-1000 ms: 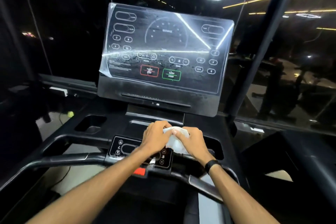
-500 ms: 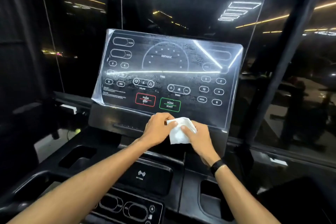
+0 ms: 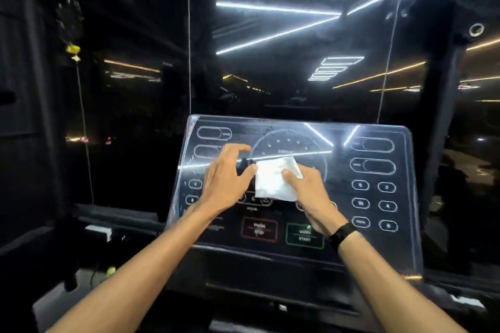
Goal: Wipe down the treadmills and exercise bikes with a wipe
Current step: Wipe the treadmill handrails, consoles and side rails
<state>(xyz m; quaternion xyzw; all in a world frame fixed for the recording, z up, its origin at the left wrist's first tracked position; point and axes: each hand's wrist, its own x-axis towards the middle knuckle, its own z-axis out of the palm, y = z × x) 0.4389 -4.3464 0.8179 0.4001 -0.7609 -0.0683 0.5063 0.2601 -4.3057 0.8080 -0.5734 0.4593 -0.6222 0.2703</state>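
The treadmill's black console panel [image 3: 378,213] fills the lower middle of the view, covered in clear film, with white outlined buttons, a red stop button and a green start button. A white wipe [image 3: 272,180] is held up in front of the panel's middle. My right hand [image 3: 308,197] grips the wipe's right side, thumb on its front. My left hand [image 3: 226,180] is just left of the wipe, its thumb tip touching the wipe's left edge and its fingers spread and slightly curved.
Dark glass [image 3: 284,57] behind the console reflects ceiling light strips. A black frame post [image 3: 443,143] rises at the right. A thin cord [image 3: 84,130] with a yellow tag hangs at the left. The console's lower black housing [image 3: 270,273] sits below the panel.
Both hands rose with the wipe from the lower controls to the panel's middle. The view tilted up. My left hand loosened from the wipe and spread its fingers.
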